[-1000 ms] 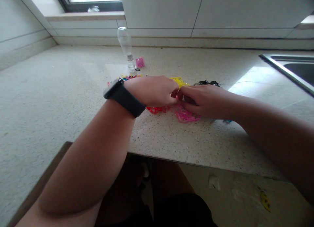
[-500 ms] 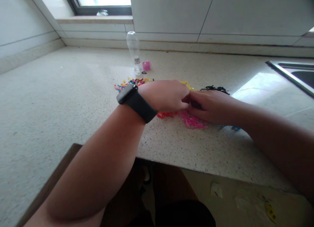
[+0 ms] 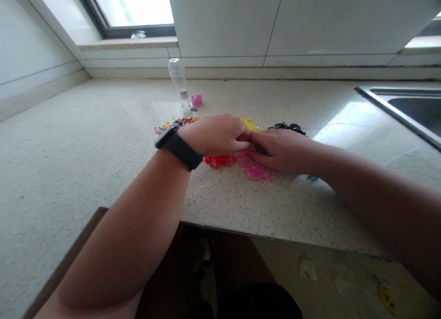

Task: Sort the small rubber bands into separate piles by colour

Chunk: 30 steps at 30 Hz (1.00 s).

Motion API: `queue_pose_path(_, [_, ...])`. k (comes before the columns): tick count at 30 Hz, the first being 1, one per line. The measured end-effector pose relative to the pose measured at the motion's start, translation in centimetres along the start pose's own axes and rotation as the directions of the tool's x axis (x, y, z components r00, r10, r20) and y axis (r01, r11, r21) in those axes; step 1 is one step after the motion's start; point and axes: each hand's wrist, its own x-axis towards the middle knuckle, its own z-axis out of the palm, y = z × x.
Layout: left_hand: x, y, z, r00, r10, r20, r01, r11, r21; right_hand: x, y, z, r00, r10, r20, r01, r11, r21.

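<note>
My left hand (image 3: 222,134), with a dark watch (image 3: 179,147) at the wrist, is closed, its fingertips meeting those of my right hand (image 3: 282,149). My right hand is closed too, fingers bent in a pinch. Whatever is between the fingertips is hidden. Beneath and around both hands lie piles of small rubber bands: red bands (image 3: 220,161) and pink bands (image 3: 257,168) on the near side, yellow bands (image 3: 252,123) and black bands (image 3: 289,126) behind. A few blue bands (image 3: 313,177) peek out by my right wrist. Mixed-colour bands (image 3: 177,122) lie beyond the watch.
A clear bottle (image 3: 178,80) stands cap-end down on the speckled counter (image 3: 103,140), beside a small pink object (image 3: 197,100) and a single black band (image 3: 194,109). A metal sink (image 3: 389,101) is set in at the right. The counter's front edge runs above my legs.
The camera view has shifted, so the counter and both hands appear further left. The hands stay fingertip to fingertip over the bands, with almost the same pose.
</note>
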Motion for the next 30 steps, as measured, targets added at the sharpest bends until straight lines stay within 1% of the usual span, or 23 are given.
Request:
queue_pose_path(6, [0.1,-0.2,0.0,1.0,-0.024,0.001,0.024,1.0,0.01,0.0,-0.1,-0.1,1.0,-0.002,-0.005,0.001,1.0,-0.016])
queue_pose_path(11, [0.1,-0.2,0.0,1.0,-0.014,-0.009,0.014,1.0,0.016,-0.1,0.0,-0.1,1.0,-0.017,-0.011,0.017,1.0,-0.01])
queue_pose_path(20, [0.0,-0.1,0.0,1.0,-0.018,0.002,0.018,1.0,0.022,-0.1,0.0,-0.2,1.0,-0.004,0.0,0.004,1.0,0.009])
queue_pose_path(25, [-0.1,0.1,-0.1,0.998,-0.046,0.036,0.043,0.996,0.083,-0.1,0.3,0.1,1.0,-0.017,-0.02,0.017,1.0,0.012])
queue_pose_path(30, [-0.3,0.8,-0.3,0.994,-0.083,0.065,0.073,0.987,0.144,-0.1,0.4,0.1,0.999,-0.021,-0.028,0.022,0.999,0.034])
